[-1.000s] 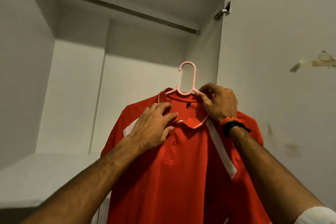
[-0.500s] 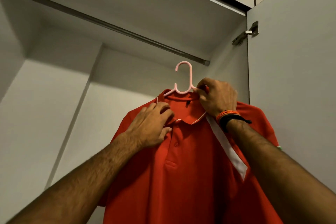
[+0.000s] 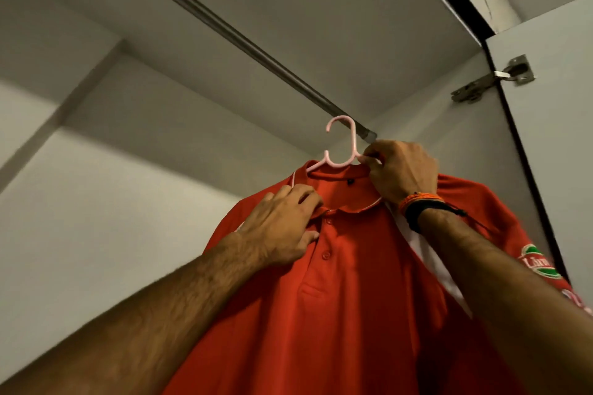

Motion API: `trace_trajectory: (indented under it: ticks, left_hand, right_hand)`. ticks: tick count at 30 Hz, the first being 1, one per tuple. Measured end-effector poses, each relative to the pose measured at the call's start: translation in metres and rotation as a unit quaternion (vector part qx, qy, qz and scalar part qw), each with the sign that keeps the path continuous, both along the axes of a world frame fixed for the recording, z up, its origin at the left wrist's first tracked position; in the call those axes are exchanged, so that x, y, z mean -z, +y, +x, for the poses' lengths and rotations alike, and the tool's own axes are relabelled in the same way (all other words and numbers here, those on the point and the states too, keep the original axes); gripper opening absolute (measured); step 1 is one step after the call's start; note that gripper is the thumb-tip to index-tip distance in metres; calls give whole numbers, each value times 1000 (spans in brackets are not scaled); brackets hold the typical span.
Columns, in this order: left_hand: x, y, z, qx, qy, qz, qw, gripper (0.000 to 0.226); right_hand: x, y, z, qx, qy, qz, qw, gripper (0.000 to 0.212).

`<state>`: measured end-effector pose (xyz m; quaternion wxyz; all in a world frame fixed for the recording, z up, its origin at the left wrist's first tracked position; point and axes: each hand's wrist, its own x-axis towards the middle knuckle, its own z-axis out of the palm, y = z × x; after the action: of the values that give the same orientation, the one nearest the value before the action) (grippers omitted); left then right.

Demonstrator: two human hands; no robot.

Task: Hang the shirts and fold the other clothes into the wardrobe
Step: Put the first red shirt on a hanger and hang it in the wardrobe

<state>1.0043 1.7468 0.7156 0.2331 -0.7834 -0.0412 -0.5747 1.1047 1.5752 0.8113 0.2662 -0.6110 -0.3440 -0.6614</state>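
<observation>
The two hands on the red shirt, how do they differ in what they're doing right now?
The right hand pinches the pink hanger at its shoulder, beside the collar; the left hand holds the red shirt at the collar front, near the buttons. The right hand sits higher, close to the wardrobe rail; the left hand is lower. The right wrist wears bands; the left is bare. Both are raised, holding the shirt up under the rail.

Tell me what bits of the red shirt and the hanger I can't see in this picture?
- Head view: the pink hanger arms are inside the red shirt.
- The right hand covers its grip on the hanger's shoulder.
- The shirt's hem is cut off by the bottom edge.
- The sleeve badge lettering is too blurred to read.
</observation>
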Motion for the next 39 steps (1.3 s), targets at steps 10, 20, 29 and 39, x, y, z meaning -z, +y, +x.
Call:
trace_trajectory:
  ticks: [10, 20, 29, 39]
  left_hand:
    - [-75, 23, 72, -16, -38, 30, 999, 53]
    - [-151, 40, 114, 2, -68, 0, 998, 53]
    - [-129, 67, 136, 25, -44, -32, 998, 58]
    - [-102, 54, 140, 63, -33, -67, 995, 73]
  right_hand:
    - [-64, 20, 56, 38, -30, 55, 997, 19]
    - [-151, 44, 81, 75, -76, 72, 992, 22]
    - [-141, 63, 102, 106, -87, 48, 989, 18]
    - [-105, 50, 99, 158, -99, 9, 982, 25]
